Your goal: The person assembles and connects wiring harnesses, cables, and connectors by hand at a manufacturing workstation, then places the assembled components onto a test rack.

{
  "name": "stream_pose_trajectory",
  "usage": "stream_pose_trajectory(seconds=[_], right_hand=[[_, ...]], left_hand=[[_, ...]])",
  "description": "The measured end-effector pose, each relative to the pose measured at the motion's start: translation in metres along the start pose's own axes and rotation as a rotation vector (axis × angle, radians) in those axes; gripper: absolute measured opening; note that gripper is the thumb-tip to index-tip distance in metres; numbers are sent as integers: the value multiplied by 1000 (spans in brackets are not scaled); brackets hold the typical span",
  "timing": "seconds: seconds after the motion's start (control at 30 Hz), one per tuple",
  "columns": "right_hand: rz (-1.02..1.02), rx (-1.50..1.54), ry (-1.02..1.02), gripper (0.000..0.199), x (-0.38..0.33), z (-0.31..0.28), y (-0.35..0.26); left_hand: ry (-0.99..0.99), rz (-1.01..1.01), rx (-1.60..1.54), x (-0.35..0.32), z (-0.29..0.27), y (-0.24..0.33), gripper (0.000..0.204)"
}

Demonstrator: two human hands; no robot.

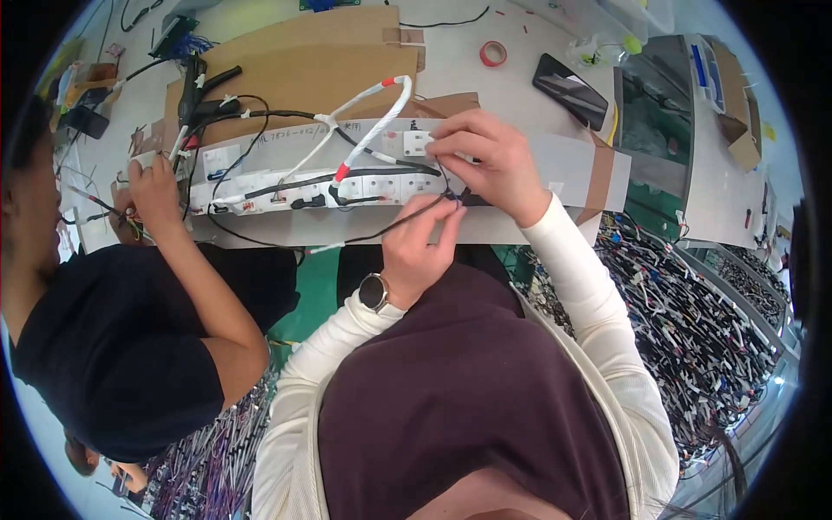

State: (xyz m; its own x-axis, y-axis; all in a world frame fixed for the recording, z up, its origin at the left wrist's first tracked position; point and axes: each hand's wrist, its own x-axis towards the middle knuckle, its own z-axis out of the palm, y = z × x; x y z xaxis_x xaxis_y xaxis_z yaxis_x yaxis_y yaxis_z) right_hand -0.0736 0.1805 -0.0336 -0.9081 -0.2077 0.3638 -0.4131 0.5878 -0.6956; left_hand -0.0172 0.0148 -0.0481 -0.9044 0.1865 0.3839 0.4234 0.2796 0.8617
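A wire harness lies along a long pale board (pixel 511 227), which carries a row of white blocks (pixel 381 186). Its black sleeved cable (pixel 373 173) runs to the right end, where both hands work. My left hand (pixel 419 247) pinches the black cable near its end, thumb and finger closed. My right hand (pixel 498 165) is just above, fingertips together on a thin black wire (pixel 445 175), beside a white square plate (pixel 416 144). What sits right between those fingertips is partly hidden. A white sleeved branch with red bands (pixel 381 126) arches up from the harness.
On the left a co-worker's hand (pixel 156 192) handles the harness's other end. Behind the board lie brown cardboard (pixel 321 87), red tape (pixel 493 54), a black phone (pixel 570 91) and a clear bottle (pixel 598 52). Heaps of cables (pixel 667 338) fill the lower right.
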Motion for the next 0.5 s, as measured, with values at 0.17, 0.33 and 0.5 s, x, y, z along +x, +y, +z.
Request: stream_pose_trajectory(seconds=[0.17,0.33,0.5], right_hand=[[5,-70,2,19,-9,17,2],[33,-138,6,19,-13,19,-6],[52,-104,41,20,-14,21,-5]], left_hand=[[-137,95,598,17,-24,-12,16],[-8,93,592,34,-34,-23,15],[4,180,550,43,-28,-35,14]])
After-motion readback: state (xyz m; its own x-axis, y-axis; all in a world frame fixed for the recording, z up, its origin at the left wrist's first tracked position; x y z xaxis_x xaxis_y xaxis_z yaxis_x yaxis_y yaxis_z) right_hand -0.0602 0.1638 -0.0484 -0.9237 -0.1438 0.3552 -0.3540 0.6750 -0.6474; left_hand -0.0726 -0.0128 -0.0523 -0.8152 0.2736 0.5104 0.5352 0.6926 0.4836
